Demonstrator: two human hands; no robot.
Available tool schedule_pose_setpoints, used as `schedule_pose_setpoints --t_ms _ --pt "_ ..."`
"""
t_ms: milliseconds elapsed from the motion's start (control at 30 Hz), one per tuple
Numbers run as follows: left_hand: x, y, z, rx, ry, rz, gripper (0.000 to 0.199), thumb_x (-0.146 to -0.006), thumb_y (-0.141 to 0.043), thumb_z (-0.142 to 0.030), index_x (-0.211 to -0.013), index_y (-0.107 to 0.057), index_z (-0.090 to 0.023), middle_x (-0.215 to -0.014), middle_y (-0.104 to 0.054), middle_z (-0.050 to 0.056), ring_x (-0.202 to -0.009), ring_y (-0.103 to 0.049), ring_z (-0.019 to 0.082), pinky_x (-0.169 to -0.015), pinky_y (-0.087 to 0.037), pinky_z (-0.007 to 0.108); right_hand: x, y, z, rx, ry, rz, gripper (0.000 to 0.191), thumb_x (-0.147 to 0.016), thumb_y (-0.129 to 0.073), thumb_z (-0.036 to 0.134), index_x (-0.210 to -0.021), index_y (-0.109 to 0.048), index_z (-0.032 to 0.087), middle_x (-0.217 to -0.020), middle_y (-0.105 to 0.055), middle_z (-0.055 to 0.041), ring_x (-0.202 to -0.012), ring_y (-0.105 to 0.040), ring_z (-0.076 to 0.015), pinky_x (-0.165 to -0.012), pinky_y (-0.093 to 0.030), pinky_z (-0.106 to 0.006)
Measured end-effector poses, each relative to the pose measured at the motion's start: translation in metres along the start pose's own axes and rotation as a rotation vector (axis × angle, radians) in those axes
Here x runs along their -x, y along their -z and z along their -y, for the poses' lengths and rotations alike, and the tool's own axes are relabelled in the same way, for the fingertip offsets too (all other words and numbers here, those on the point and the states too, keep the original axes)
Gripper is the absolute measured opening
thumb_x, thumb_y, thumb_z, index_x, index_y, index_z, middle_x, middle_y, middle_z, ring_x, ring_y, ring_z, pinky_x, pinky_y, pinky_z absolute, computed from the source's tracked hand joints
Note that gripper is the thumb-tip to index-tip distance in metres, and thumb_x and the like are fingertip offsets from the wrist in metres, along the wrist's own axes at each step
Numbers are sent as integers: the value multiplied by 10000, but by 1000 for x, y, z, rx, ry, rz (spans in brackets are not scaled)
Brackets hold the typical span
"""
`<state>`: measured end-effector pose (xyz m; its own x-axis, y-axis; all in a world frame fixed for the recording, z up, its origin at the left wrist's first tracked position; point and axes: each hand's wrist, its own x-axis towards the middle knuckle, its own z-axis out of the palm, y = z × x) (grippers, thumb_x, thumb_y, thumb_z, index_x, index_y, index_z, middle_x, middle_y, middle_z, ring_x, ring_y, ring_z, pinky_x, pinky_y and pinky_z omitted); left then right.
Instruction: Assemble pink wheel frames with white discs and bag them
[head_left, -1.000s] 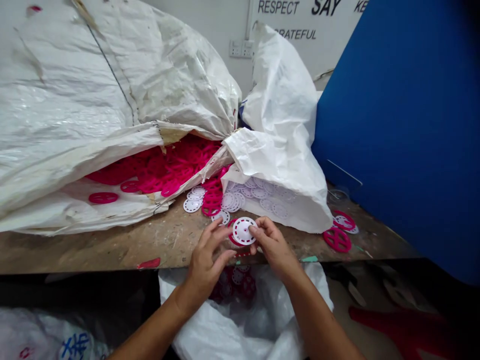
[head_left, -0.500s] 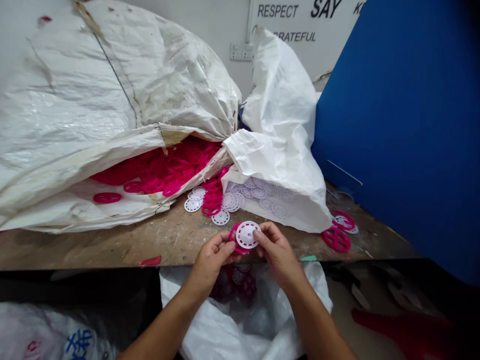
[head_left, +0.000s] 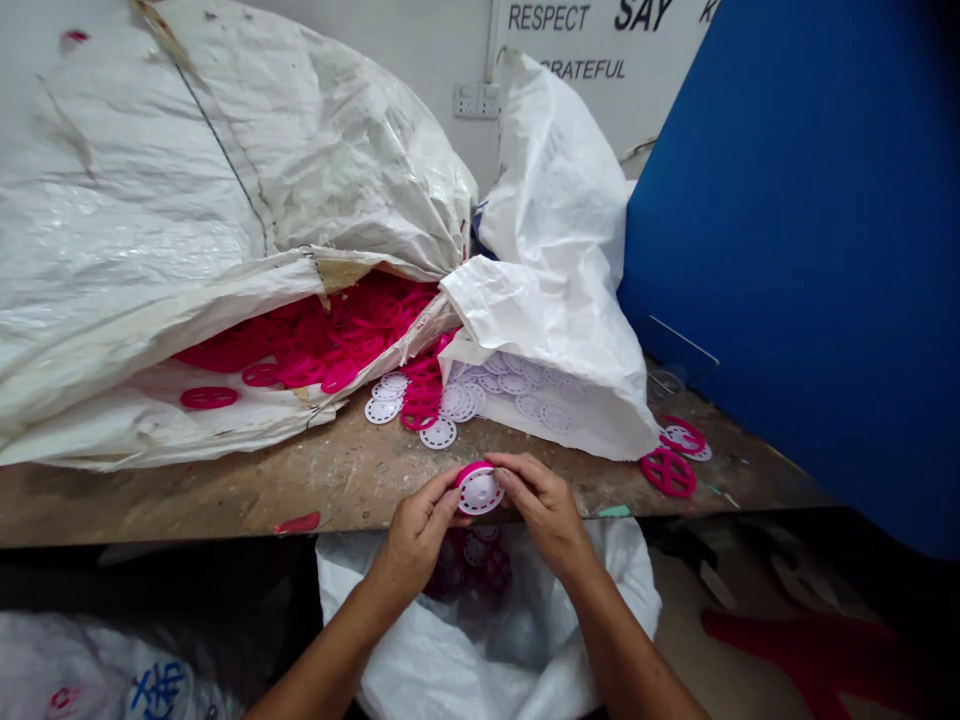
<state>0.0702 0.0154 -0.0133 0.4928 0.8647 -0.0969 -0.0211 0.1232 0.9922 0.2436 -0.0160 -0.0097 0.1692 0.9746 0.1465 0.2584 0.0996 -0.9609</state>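
Between my two hands, just over the table's front edge, a white slotted disc (head_left: 481,491) lies against a pink plastic wheel (head_left: 471,470), whose rim shows behind its top and left side. My left hand (head_left: 421,515) grips the pink wheel at the left. Thumb and fingers of my right hand (head_left: 538,503) are closed on the white disc at its upper right. Below the hands, an open white sack (head_left: 555,620) holds several pink and white pieces (head_left: 476,560).
Loose white discs (head_left: 438,433) and pink wheels (head_left: 421,400) lie on the worn table (head_left: 187,500). Behind them rest a large sack of pink wheels (head_left: 337,330) and a white sack of discs (head_left: 559,330). A blue panel (head_left: 787,250) stands at the right.
The white disc has come down onto the pink wheel, and both now tilt together. My hands have moved slightly lower and to the left.
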Motion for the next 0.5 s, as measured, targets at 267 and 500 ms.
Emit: schedule_pose_setpoints --t_ms 267,500 --pt "3 1 4 -2 31 37 434 -879 -490 -417 -1224 -565 -163 -1259 -572 101 -1098 -564 254 -825 -543 349 1 4 -3 -124 -124 156 212 -846 -560 365 -948 -617 189 -766 -601 3 -599 -504 -106 -522 -387 -206" --pt "3 -2 -1 -266 -98 -44 310 -884 -488 -363 -1070 -643 -169 -1042 -679 66 -944 -615 207 -812 -486 293 8 -3 10 16 -19 221 173 -867 -536 308 -949 -638 195 -841 -651 -15 -764 -587 -149 -677 -446 -241"
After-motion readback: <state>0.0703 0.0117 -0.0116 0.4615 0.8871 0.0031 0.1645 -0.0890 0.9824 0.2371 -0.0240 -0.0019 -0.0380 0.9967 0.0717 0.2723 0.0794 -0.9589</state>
